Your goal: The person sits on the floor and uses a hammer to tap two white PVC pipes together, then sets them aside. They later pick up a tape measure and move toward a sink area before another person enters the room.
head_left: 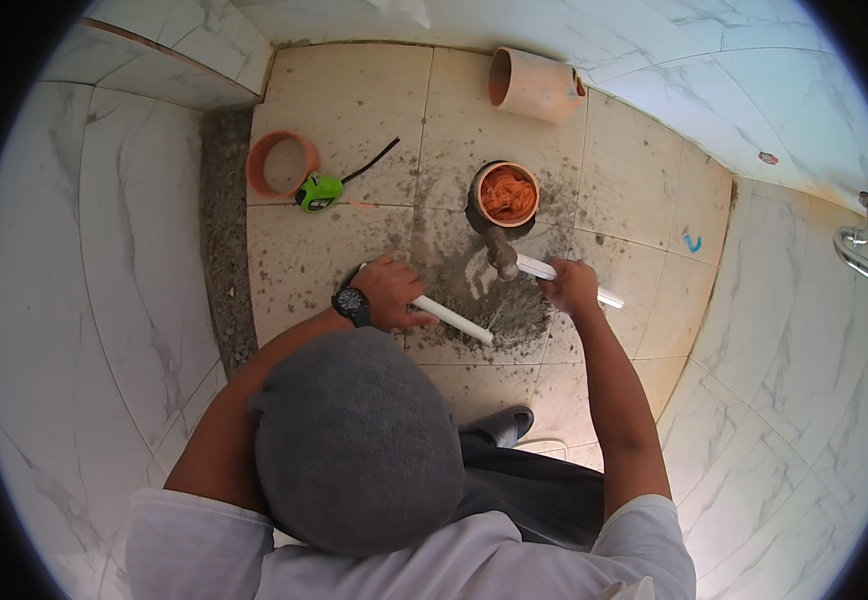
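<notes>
My left hand (pixel 391 290), with a black watch on the wrist, is closed around a white tube (pixel 459 322) that slants down to the right. The tube's end is low over grey, wet-looking rubble (pixel 524 320) on the floor. My right hand (pixel 571 287) grips the white handle of a hammer (pixel 502 257). Its head is coated with grey dirt and lies just below a round orange pipe opening (pixel 509 194) set in the floor. Orange cloth-like material (pixel 507 192) fills that opening. Both hands are near the rubble, apart from each other.
An orange pipe ring (pixel 284 164) and a green tape measure (pixel 319 192) with a black strap lie at the left. A cut orange pipe piece (pixel 536 86) lies by the back wall. A blue scrap (pixel 692 243) and chrome wall pipe (pixel 862 250) are at the right. A rough trench (pixel 226 240) borders the left wall.
</notes>
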Demonstrator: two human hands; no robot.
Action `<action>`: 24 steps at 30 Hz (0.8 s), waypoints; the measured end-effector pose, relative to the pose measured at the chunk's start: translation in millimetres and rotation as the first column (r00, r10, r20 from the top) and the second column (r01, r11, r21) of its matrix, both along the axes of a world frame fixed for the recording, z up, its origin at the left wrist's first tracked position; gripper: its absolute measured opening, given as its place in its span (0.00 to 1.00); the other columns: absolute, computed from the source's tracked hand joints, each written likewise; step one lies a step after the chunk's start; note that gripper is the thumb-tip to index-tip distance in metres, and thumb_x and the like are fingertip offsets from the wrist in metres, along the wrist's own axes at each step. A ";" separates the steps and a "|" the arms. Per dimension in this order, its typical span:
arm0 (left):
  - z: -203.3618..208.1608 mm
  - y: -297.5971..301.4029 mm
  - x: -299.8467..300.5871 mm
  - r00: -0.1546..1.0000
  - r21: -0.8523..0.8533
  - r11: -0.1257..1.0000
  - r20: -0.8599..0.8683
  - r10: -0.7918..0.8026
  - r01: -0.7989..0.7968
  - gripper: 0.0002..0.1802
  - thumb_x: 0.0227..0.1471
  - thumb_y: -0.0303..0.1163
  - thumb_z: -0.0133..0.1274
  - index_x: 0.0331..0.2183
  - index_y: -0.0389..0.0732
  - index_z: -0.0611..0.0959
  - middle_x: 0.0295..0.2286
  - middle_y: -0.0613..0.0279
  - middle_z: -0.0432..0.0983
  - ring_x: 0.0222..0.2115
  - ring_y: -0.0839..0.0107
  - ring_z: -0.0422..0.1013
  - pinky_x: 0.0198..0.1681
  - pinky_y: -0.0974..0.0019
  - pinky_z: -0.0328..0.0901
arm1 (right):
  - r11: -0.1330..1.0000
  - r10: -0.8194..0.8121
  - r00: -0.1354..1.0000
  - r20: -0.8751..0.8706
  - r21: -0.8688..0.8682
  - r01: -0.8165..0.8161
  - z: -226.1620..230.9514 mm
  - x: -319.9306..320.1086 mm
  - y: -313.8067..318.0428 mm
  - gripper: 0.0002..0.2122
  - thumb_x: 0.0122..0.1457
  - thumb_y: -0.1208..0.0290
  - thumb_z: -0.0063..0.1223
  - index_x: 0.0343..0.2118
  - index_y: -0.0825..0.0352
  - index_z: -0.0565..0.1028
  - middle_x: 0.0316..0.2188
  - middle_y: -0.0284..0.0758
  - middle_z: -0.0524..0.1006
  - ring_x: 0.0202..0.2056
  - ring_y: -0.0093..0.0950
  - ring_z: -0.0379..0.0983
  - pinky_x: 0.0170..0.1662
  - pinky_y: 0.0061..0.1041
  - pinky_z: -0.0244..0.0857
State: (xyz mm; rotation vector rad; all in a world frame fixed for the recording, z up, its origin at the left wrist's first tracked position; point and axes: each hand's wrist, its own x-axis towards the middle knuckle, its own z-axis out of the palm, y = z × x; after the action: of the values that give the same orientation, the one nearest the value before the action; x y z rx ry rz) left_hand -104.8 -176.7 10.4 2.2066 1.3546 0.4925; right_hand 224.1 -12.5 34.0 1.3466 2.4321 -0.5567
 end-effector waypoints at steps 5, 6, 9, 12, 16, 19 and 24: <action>-0.6 -0.6 -0.3 1.000 0.005 1.000 -0.014 0.008 -0.008 0.32 0.51 0.65 0.50 0.22 0.42 0.80 0.20 0.61 0.71 0.25 0.65 0.68 0.34 0.62 0.62 | 0.999 0.031 0.985 -0.169 0.039 -0.024 3.0 -0.8 0.7 0.09 0.45 0.61 0.61 0.22 0.59 0.73 0.20 0.37 0.77 0.25 0.41 0.75 0.30 0.39 0.69; -0.7 -0.6 -0.3 1.000 -0.020 1.000 -0.009 0.001 -0.001 0.32 0.51 0.65 0.50 0.22 0.42 0.80 0.20 0.61 0.71 0.25 0.65 0.68 0.34 0.62 0.62 | 0.999 0.030 0.984 -0.174 0.037 -0.023 2.8 -0.6 1.4 0.09 0.45 0.61 0.61 0.22 0.59 0.73 0.20 0.37 0.77 0.25 0.41 0.75 0.30 0.39 0.69; -2.2 0.2 -0.4 1.000 -0.037 0.999 -0.011 -0.014 0.013 0.32 0.50 0.65 0.50 0.22 0.42 0.80 0.20 0.61 0.71 0.25 0.65 0.68 0.34 0.61 0.62 | 0.999 0.026 0.989 -0.146 0.037 -0.021 -0.5 0.0 3.4 0.09 0.45 0.62 0.61 0.22 0.59 0.73 0.19 0.37 0.76 0.25 0.41 0.75 0.29 0.39 0.68; -3.9 0.2 -1.0 1.000 -0.008 1.000 0.000 -0.006 0.006 0.32 0.50 0.65 0.50 0.22 0.42 0.80 0.20 0.61 0.71 0.25 0.65 0.68 0.34 0.61 0.62 | 0.999 0.028 0.996 -0.086 0.035 -0.025 -5.7 0.2 3.5 0.09 0.45 0.62 0.61 0.22 0.59 0.74 0.19 0.37 0.76 0.25 0.42 0.75 0.29 0.40 0.68; -4.3 -1.3 -1.0 1.000 -0.022 1.000 0.010 0.003 -0.003 0.32 0.50 0.65 0.50 0.22 0.42 0.80 0.20 0.61 0.71 0.25 0.65 0.68 0.34 0.61 0.63 | 1.000 -0.001 0.988 -0.155 0.030 0.006 -8.9 2.4 0.9 0.09 0.45 0.61 0.61 0.22 0.59 0.74 0.20 0.38 0.76 0.25 0.42 0.75 0.30 0.40 0.68; -4.2 -0.5 -0.6 1.000 -0.023 1.000 0.005 -0.006 0.006 0.33 0.50 0.65 0.49 0.22 0.42 0.80 0.20 0.61 0.71 0.25 0.65 0.68 0.35 0.61 0.63 | 0.999 0.012 0.996 -0.090 0.042 -0.008 -7.6 4.6 0.7 0.09 0.45 0.61 0.61 0.22 0.59 0.73 0.19 0.38 0.76 0.25 0.42 0.75 0.30 0.41 0.68; -5.4 0.2 -1.0 1.000 -0.007 1.000 -0.004 -0.005 0.005 0.33 0.51 0.65 0.49 0.21 0.42 0.80 0.20 0.60 0.71 0.24 0.65 0.68 0.35 0.61 0.63 | 0.999 0.019 0.997 -0.080 0.049 -0.015 -5.1 7.1 -0.2 0.09 0.45 0.61 0.61 0.22 0.59 0.73 0.19 0.39 0.76 0.25 0.43 0.74 0.30 0.41 0.68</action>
State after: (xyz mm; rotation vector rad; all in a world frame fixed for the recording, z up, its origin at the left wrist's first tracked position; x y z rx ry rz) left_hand -105.8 -176.4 5.0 2.2061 1.3508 0.4811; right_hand 231.2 -12.7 28.9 1.3462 2.5350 -0.5615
